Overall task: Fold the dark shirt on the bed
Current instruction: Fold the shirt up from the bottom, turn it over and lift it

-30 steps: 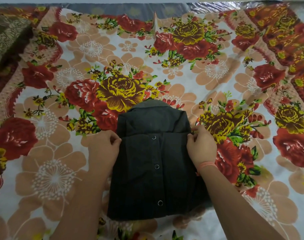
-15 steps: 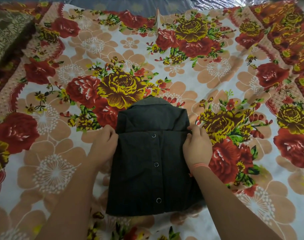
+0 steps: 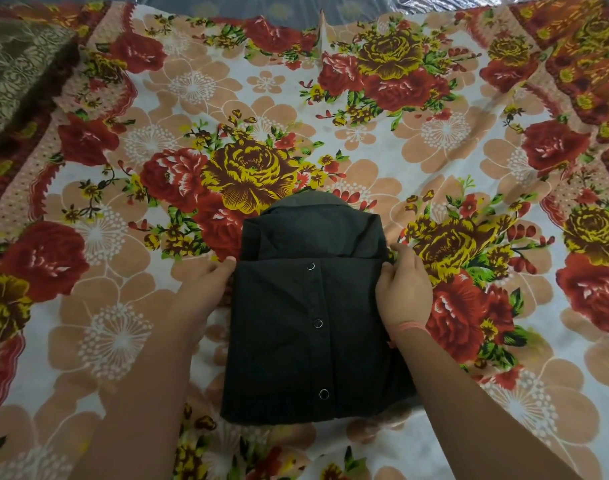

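Observation:
The dark shirt (image 3: 310, 327) lies folded into a compact rectangle on the flowered bed sheet (image 3: 382, 161), its button placket with three snaps facing up and the collar at the far end. My left hand (image 3: 206, 289) rests against the shirt's left edge, fingertips at the upper folded layer's corner. My right hand (image 3: 403, 285) pinches the same layer's right corner. A pink band circles my right wrist.
A brown patterned cloth or pillow (image 3: 15, 74) sits at the far left corner. Dark shiny material (image 3: 434, 5) shows beyond the sheet's far edge. The red-and-orange sheet border (image 3: 580, 64) runs along the right.
The hands have stayed at the folded layer's two corners. My left hand's fingers have loosened and stretched out along the shirt's edge. The shirt has barely moved.

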